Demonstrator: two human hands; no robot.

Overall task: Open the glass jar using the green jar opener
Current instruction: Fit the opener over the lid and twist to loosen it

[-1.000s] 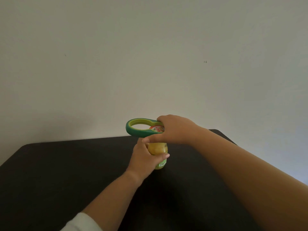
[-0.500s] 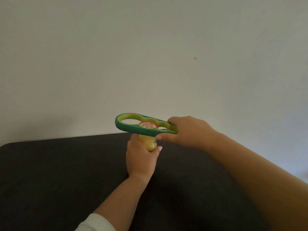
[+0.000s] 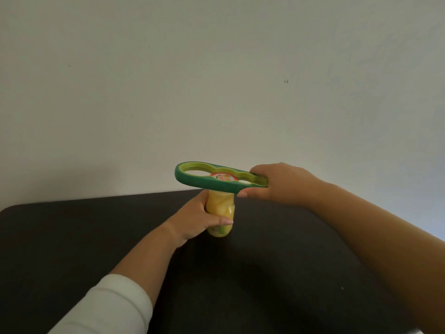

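A small glass jar [image 3: 220, 208] with yellow contents stands on the dark table [image 3: 72, 237]. My left hand [image 3: 195, 221] wraps around the jar's left side and front. The green jar opener [image 3: 204, 180], a flat tool with several round holes, lies level across the jar's top, and the red-rimmed lid [image 3: 222, 177] shows through a middle hole. My right hand [image 3: 279, 183] grips the opener's narrow right end. The opener's wide end sticks out to the left of the jar.
A plain pale wall [image 3: 216, 80] rises just behind the table's far edge. The table's rounded far-left corner [image 3: 9, 209] is in view. A white sleeve [image 3: 108, 307] covers my left forearm.
My right hand has slid from over the lid out to the opener's narrow right end, so the lid now shows through a middle hole. My left hand still holds the jar.
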